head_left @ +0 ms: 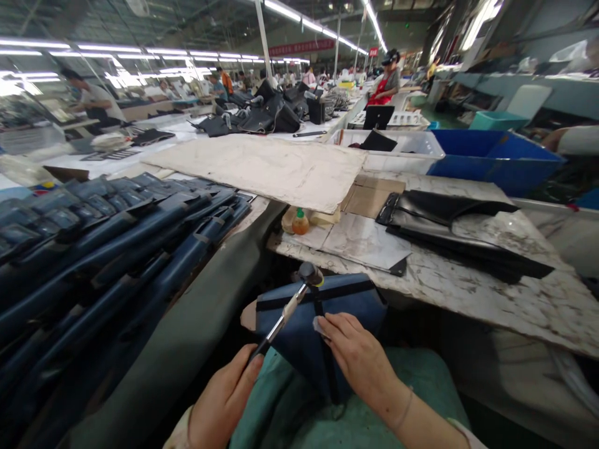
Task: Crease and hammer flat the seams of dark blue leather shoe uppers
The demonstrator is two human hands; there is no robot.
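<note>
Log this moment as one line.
Left hand: gripping mallet | Right hand: pinching pale scrap on blue panel | Mallet head: near black strips' crossing, contact unclear | Panel: over green cloth

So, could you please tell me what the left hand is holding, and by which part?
The left hand holds a hammer by the dark end of its handle.

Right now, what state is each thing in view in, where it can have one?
Hammer: head at the blue piece, contact unclear
Left grip: closed around the hammer
Right grip: touching the blue piece
Blue piece: crossed by black strips
Bottle: upright, green top on
White bin: open, dark item inside
Blue bin: open
</note>
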